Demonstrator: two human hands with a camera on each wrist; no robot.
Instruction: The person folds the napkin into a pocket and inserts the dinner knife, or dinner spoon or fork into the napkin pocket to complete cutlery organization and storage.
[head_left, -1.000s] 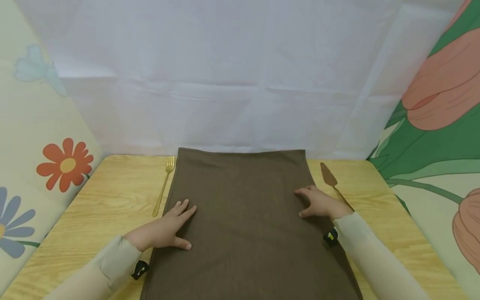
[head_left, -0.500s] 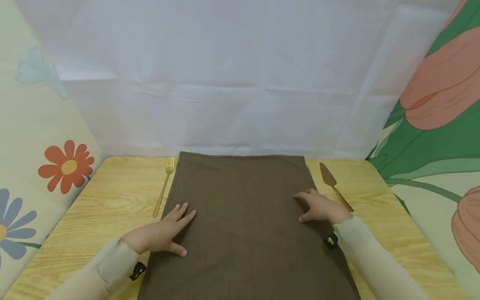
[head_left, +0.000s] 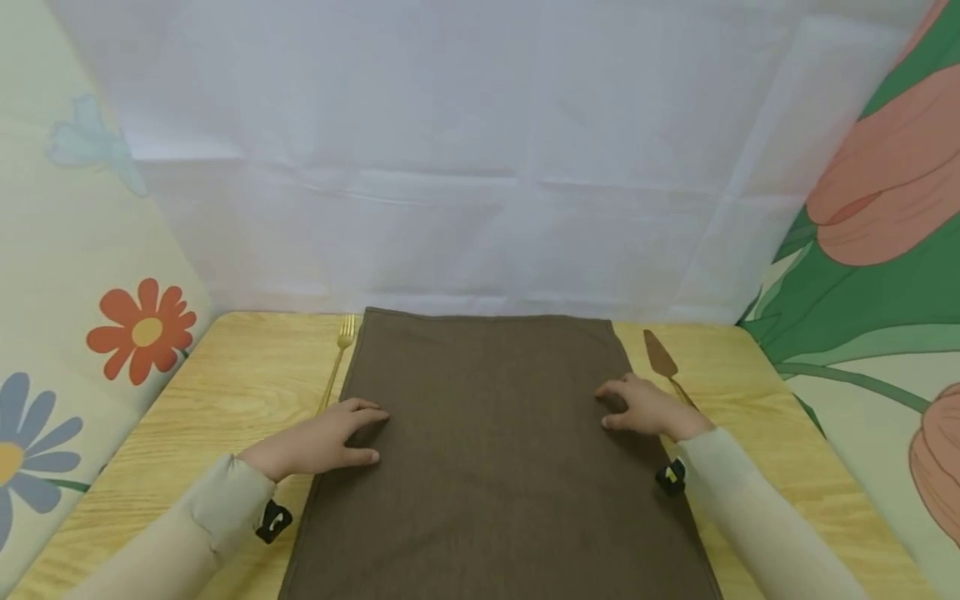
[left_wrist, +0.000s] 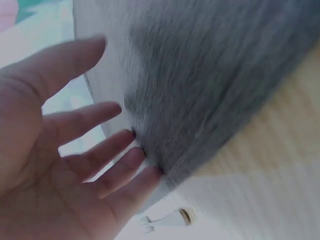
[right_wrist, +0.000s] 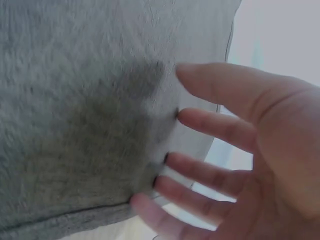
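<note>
A large brown cloth (head_left: 487, 450) lies spread over the middle of the table, with faint wrinkles. My left hand (head_left: 322, 437) is at its left edge, palm down, fingers extended and thumb apart. In the left wrist view, the fingertips (left_wrist: 131, 155) of that hand appear to touch the cloth near its hem. Across from it, my right hand (head_left: 648, 408) is over the right edge with fingers slightly bent. The right wrist view shows its fingertips (right_wrist: 170, 160) at the cloth's surface, several touching it. Neither hand pinches the fabric.
Left of the cloth lies a gold fork (head_left: 345, 336), its handle end hidden by the left hand. A cake server (head_left: 660, 357) lies to the right, partly behind the right wrist. White sheeting (head_left: 480, 167) hangs behind the wooden table (head_left: 217, 375), with floral panels at both sides.
The cloth's far edge has shifted slightly toward me. My left hand has moved a little, its thumb now farther forward and its fingers closer together, covering the fork's end. The right hand has barely moved.
</note>
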